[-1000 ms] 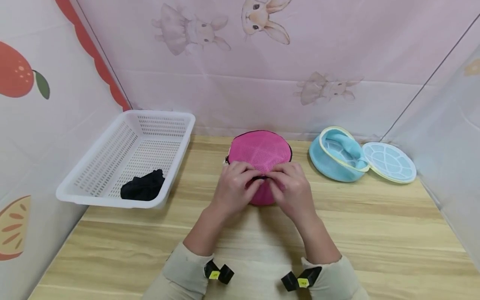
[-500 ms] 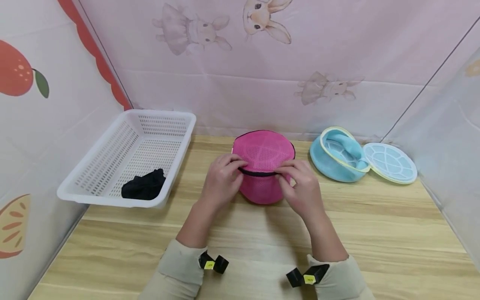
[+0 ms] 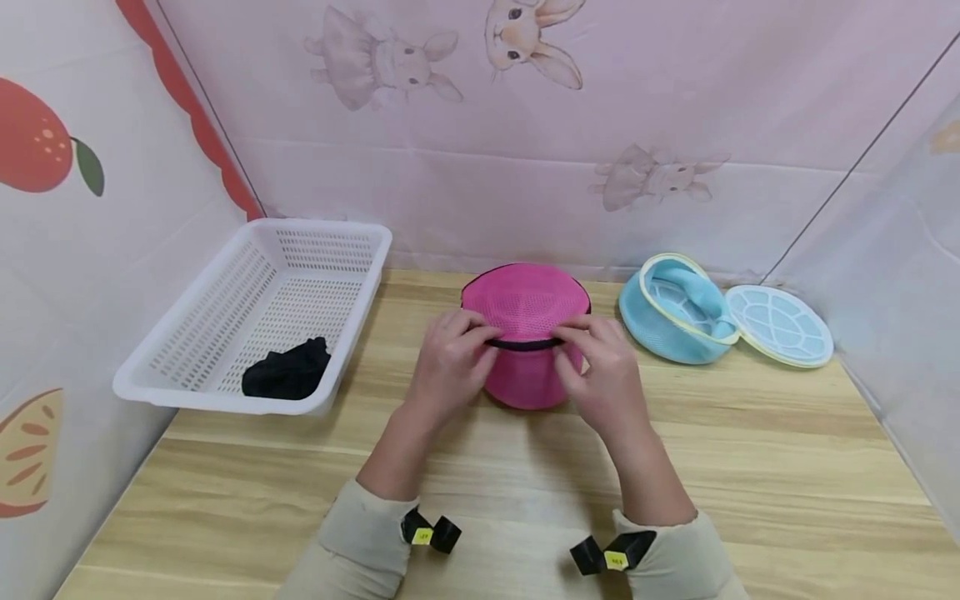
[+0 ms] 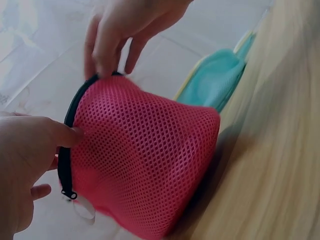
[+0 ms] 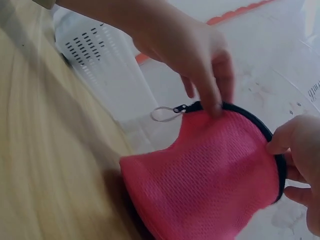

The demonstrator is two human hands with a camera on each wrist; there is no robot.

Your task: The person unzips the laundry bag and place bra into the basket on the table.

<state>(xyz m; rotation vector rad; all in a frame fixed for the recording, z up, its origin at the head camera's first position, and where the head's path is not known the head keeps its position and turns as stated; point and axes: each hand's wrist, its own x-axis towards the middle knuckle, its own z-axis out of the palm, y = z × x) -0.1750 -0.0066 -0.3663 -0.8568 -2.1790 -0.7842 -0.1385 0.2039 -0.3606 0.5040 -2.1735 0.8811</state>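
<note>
A round pink mesh laundry bag (image 3: 527, 379) stands on the wooden table in front of me, with a black zipper band (image 3: 525, 344) along its upper edge. My left hand (image 3: 448, 360) pinches the band on the left side, thumb against the mesh and fingers behind. On the right side my right hand (image 3: 606, 375) pinches the same band between thumb and fingers. In the left wrist view a zipper pull (image 4: 70, 194) with a pale loop hangs at the band's end, below the left hand. The bag's inside is hidden from the head view.
At the left, a white perforated basket (image 3: 378, 250) holds a crumpled black cloth (image 3: 288, 372). To the right of the bag lies a light blue mesh bag (image 3: 663, 333), its round lid (image 3: 780, 325) folded out beside it. Printed sheets form walls at the back and sides.
Both hands were close together at the band's middle; they have moved apart along it, and the black band now shows between them. The basket and blue bag have stayed put.
</note>
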